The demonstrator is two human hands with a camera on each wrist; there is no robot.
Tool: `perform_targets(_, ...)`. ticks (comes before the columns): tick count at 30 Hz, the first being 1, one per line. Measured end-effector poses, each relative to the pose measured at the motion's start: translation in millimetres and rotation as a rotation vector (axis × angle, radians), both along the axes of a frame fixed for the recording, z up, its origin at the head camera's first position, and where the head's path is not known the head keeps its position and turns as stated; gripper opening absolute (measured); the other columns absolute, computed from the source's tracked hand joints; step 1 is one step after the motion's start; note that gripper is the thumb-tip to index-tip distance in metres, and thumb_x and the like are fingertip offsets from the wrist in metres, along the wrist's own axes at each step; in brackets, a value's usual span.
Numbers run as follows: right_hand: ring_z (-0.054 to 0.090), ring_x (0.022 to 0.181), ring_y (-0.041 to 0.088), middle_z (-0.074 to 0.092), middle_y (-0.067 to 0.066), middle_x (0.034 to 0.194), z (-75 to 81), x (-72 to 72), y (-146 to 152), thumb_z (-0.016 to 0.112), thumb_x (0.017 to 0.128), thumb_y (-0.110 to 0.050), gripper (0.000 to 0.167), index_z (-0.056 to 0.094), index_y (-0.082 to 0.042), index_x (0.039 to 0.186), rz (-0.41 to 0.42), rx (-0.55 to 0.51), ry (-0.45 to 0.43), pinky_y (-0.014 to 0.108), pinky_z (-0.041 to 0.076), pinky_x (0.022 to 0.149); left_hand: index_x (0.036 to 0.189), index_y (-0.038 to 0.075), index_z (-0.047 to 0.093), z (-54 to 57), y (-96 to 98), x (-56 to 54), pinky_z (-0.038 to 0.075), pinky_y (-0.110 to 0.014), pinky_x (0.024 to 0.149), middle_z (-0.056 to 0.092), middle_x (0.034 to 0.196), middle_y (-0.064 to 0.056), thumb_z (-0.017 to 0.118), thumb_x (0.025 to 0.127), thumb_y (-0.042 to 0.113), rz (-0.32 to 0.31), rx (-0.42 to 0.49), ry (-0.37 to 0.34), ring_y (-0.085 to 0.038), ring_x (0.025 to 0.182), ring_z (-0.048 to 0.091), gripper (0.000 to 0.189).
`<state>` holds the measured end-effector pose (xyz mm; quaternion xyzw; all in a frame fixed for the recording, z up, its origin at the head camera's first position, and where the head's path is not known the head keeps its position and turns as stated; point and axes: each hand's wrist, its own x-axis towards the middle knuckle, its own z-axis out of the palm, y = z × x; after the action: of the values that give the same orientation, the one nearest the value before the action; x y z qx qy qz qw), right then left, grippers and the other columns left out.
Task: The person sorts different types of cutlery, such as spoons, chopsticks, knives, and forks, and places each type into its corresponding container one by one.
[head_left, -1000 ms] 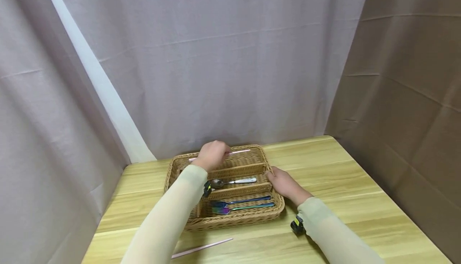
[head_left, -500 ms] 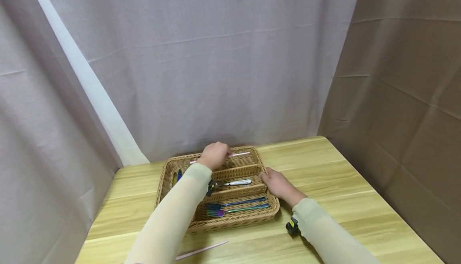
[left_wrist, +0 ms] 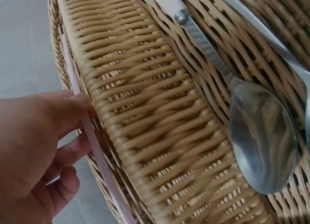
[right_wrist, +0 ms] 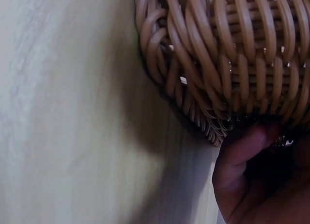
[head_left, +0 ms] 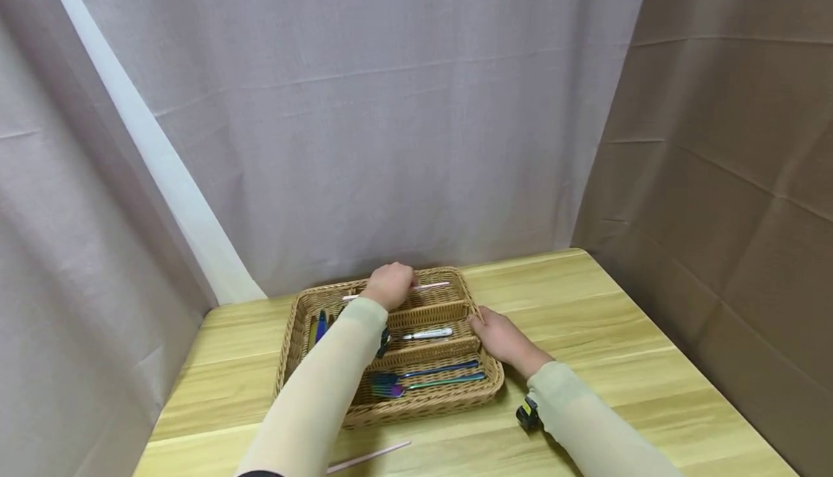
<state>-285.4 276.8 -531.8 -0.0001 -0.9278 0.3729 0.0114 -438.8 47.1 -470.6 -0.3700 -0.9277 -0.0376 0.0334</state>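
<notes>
My left hand (head_left: 389, 285) pinches a thin pink chopstick (head_left: 432, 286) between thumb and fingers at the back compartment of a divided wicker basket (head_left: 423, 413). In the left wrist view that chopstick (left_wrist: 98, 146) runs alongside a woven divider. My right hand (head_left: 506, 336) grips the basket's right rim; the right wrist view shows curled fingers (right_wrist: 235, 170) under the weave. A spoon with a white handle (head_left: 432, 333) lies in the middle compartment; its bowl (left_wrist: 264, 136) shows up close beside another metal utensil. Blue and rainbow-coloured forks (head_left: 449, 380) lie in the front compartment.
A second pink chopstick (head_left: 371, 455) lies on the wooden table (head_left: 586, 347) in front of the basket. Dark blue and gold utensils (head_left: 321, 327) sit in the left compartment, partly behind the left sleeve. Grey curtains (head_left: 390, 137) hang behind the table.
The head view has shifted slightly, so the scene sits a little lower and further left. The left hand keeps pinching the chopstick, and the right hand keeps its grip on the basket.
</notes>
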Motion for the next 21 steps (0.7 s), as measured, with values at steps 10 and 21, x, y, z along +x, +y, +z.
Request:
perform_targets(10,0.043,0.15,0.054,0.047,0.036,0.16,-1.3,3.0,2.0,0.041,0.12,-0.029,0.059,0.04,0.015,0.16,0.014,-0.017,0.009,0.065,0.034,0.125,0.074,0.017,0.06,-5.1,13.7,0.9,0.046,-0.033,0.069,0.063,0.077,0.004,0.056,0.108,-0.002,-0.031,0.051,0.021,-0.012,0.067,0.047,0.039)
perform_targets(21,0.053,0.143,0.051,0.06,0.031,0.15,0.1,6.2,-0.4,0.042,0.12,-0.03,0.054,0.049,0.008,0.157,0.012,-0.03,0.029,0.065,0.039,0.122,0.087,0.017,0.082,-6.1,13.3,-0.5,0.046,-0.034,0.068,0.07,0.084,0.007,0.064,0.111,0.012,-0.024,0.004,0.012,-0.014,0.069,0.05,0.031)
